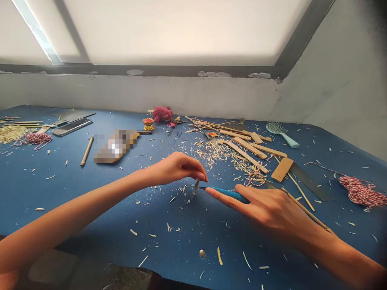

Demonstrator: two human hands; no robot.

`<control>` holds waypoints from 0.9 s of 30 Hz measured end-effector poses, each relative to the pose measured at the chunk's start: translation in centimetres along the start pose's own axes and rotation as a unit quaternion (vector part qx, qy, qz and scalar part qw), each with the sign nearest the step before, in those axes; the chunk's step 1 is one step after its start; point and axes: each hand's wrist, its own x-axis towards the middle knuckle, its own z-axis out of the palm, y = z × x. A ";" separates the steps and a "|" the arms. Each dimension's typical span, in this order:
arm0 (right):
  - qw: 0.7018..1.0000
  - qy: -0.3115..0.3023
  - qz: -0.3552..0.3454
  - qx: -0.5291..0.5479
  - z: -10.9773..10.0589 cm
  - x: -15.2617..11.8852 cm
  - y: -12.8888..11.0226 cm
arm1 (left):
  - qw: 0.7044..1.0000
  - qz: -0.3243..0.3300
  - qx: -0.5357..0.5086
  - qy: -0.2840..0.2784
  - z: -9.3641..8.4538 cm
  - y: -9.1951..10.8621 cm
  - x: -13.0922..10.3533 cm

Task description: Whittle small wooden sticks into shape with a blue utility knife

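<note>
Pale light is filling a broad window (181, 32) above a grey-white wall (181, 90), and below it a blue tabletop (115, 209) is carrying a wide scatter of wood shavings (211, 151). Taking the middle of the table as a clock's centre, with twelve toward the wall, a small gold cup-shaped holder (148, 126) is standing near eleven o'clock and holding something red at its top. Close by it, a dark pink plush toy (162, 114) is lying against the back edge.

At the centre, the left hand (178, 166) is arching over from nine o'clock, its thumb and fingertips pinching a thin, pale strip (196, 188) — its lower end is pointing down at the tabletop, though whether it is touching cannot be told. From four o'clock, the right hand (266, 203) is gripping a blue pen-like tool (231, 195), fingers curling around the handle while the index finger is stretching along it. Its dark tip is pointing at the strip, just beside it; contact is unclear.

Flat wooden slats (248, 148) are lying toward two o'clock, with a pale green hairbrush (279, 133) resting beyond them. A hank of red-and-white cord (361, 192) is sitting at three, past a wooden-handled blade (311, 183). Toward ten, a pixelated object (116, 147) is lying — its details are hidden. A round metallic piece (202, 253) is resting at six.
</note>
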 end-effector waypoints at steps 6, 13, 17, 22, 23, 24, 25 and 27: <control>0.996 -0.027 0.031 0.076 1.2 -0.4 -1.0 | 0.999 0.016 0.016 0.026 0.5 0.0 -0.1; 0.992 -0.017 0.062 0.106 1.9 -1.3 -1.8 | 0.997 0.026 0.046 0.059 0.8 -0.1 -0.3; 0.991 -0.002 0.081 0.109 1.5 -1.6 -2.3 | 0.994 0.039 0.069 0.082 1.3 0.0 -0.5; 0.991 0.014 0.080 0.109 1.2 -2.0 -2.3 | 0.989 0.060 0.096 0.097 1.9 0.0 -0.5; 0.991 0.015 0.080 0.107 1.2 -2.1 -2.3 | 0.988 0.062 0.101 0.099 2.0 0.1 -0.4; 0.991 0.014 0.081 0.105 1.3 -2.1 -2.3 | 0.988 0.063 0.105 0.099 2.0 0.1 -0.4; 0.991 0.011 0.081 0.105 1.4 -2.2 -2.2 | 0.988 0.062 0.107 0.097 2.0 0.1 -0.3; 0.993 0.002 0.071 0.097 1.6 -2.2 -2.2 | 0.988 0.059 0.110 0.091 2.0 0.2 -0.3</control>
